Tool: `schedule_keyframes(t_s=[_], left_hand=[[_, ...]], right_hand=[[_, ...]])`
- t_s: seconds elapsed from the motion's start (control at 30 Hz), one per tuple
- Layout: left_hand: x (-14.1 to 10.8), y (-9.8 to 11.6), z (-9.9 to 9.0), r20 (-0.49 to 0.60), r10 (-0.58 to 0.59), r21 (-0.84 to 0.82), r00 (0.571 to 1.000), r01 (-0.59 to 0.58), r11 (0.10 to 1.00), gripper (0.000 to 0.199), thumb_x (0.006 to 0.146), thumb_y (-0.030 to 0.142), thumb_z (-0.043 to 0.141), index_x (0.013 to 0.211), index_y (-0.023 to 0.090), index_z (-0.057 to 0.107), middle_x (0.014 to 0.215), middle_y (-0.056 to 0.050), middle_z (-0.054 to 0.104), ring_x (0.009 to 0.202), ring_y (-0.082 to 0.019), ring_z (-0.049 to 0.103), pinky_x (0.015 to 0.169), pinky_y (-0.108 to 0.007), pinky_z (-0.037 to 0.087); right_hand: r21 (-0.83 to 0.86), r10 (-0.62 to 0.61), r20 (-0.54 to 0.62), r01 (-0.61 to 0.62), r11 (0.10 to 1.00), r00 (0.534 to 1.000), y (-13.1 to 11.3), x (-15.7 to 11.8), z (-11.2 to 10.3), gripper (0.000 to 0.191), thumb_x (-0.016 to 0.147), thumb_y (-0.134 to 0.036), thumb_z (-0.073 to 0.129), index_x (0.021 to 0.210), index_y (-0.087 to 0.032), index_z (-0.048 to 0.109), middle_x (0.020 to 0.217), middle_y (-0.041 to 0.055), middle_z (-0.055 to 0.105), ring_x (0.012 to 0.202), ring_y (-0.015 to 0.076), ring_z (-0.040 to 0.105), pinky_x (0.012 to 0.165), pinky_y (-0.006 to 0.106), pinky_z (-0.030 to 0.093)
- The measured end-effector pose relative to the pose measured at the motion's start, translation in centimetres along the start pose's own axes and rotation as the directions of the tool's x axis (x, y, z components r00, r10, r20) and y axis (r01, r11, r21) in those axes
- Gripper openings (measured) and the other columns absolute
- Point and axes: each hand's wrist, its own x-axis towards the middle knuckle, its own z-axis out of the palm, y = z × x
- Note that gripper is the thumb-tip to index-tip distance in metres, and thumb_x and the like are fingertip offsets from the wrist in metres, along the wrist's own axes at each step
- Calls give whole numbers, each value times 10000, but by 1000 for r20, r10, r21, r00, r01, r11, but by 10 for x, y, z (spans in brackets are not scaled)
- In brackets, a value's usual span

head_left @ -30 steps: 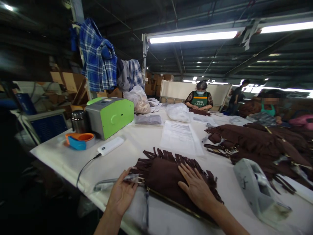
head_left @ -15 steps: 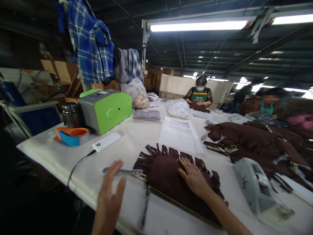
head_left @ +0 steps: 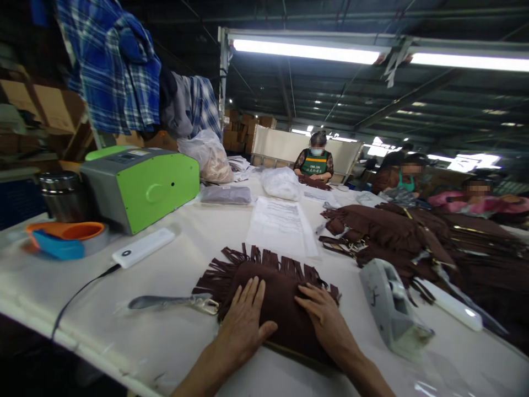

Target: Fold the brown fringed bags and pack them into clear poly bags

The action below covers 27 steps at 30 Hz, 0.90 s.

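Observation:
A dark brown fringed bag (head_left: 275, 300) lies flat on the white table in front of me, its fringe fanned out along the far side. My left hand (head_left: 244, 315) rests on the bag's left part with fingers stretched out and thumb apart. On the right part lies my right hand (head_left: 324, 315), its fingers also extended over the bag. A strap (head_left: 169, 302) with a gold clasp, seemingly wrapped in plastic, reaches out to the left of the bag. The bag's near edge is partly hidden by my hands and wrists.
A tape dispenser (head_left: 392, 309) stands to the right, before a pile of brown bags (head_left: 384, 231). Printed sheets (head_left: 281, 223) lie beyond the bag. At left are a white power bank (head_left: 144, 248) with a cable, orange tape (head_left: 82, 229) and a green machine (head_left: 159, 187). Co-workers sit farther back.
My left hand has come from the air beside the bag down onto it. My right hand stays on the bag. The view has turned to the right.

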Motion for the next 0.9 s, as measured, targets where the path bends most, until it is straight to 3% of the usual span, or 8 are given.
schedule_keyframes(t_s=[0.1, 0.2, 0.3, 0.37, 0.5, 0.6, 0.73, 0.9], left_hand=[[1, 0, -1, -3, -2, -30, 1000, 2, 1000, 763, 898, 500, 482, 1493, 130, 180, 1551, -154, 178, 1436, -289, 138, 1152, -535, 208], [3, -3, 3, -42, -6, -101, 999, 1, 995, 737, 909, 485, 467, 1498, 158, 169, 1552, -151, 182, 1433, -287, 153, 1145, -544, 214], [4, -10, 5, -65, -27, -222, 998, 12, 975, 740, 919, 550, 413, 1494, 142, 186, 1553, -160, 194, 1434, -281, 163, 1155, -534, 188], [5, -14, 5, -100, -50, -334, 994, 14, 942, 739, 922, 583, 379, 1490, 145, 204, 1552, -159, 211, 1431, -277, 182, 1158, -524, 189], [3, -22, 1, -165, -149, -589, 975, 24, 808, 733, 922, 601, 344, 1478, 135, 239, 1548, -152, 250, 1426, -256, 219, 1167, -479, 208], [2, -27, -4, -207, -266, -749, 942, 22, 662, 731, 922, 621, 297, 1464, 131, 269, 1542, -132, 281, 1425, -234, 227, 1177, -451, 191], [2, -31, -10, -230, -395, -864, 890, 0, 503, 713, 941, 616, 210, 1469, 137, 247, 1555, -112, 255, 1433, -208, 199, 1186, -414, 174], [1, -33, -9, -238, -397, -890, 887, -35, 456, 751, 938, 630, 216, 1474, 103, 222, 1565, -127, 215, 1442, -220, 162, 1195, -413, 130]], right_hand=[[72, 51, 4, -51, 996, 999, -1, 6, -6, 349, 908, -252, 431, 1144, -294, 686, 1329, 38, 591, 1284, 228, 473, 1129, 481, 275], [117, 362, -115, -350, 930, 925, 22, -3, -22, 421, 857, -387, 491, 1198, -180, 627, 1258, 115, 622, 1163, 261, 567, 1023, 423, 410], [149, 626, 56, -626, 765, 778, 45, -12, -34, 462, 826, -563, 467, 822, -153, 680, 802, 122, 710, 811, 298, 673, 778, 417, 505], [191, 631, 217, -667, 720, 744, 46, -12, -35, 517, 797, -638, 466, 590, -185, 604, 586, 83, 646, 652, 281, 658, 649, 378, 500], [413, 525, 261, -585, 698, 810, 3, 7, -38, 519, 820, -649, 426, 739, -188, 648, 689, 50, 689, 684, 241, 661, 622, 323, 502], [537, 490, 109, -466, 703, 865, -52, 34, -60, 481, 836, -632, 422, 847, -209, 649, 759, 39, 700, 730, 236, 646, 627, 311, 494], [285, 315, -54, -288, 914, 947, -113, 75, -94, 445, 814, -620, 487, 692, -207, 598, 699, 27, 654, 701, 216, 586, 605, 287, 440], [216, 368, -74, -345, 913, 927, -120, 90, -106, 449, 805, -619, 493, 629, -207, 530, 590, -18, 574, 601, 171, 531, 536, 262, 378]])
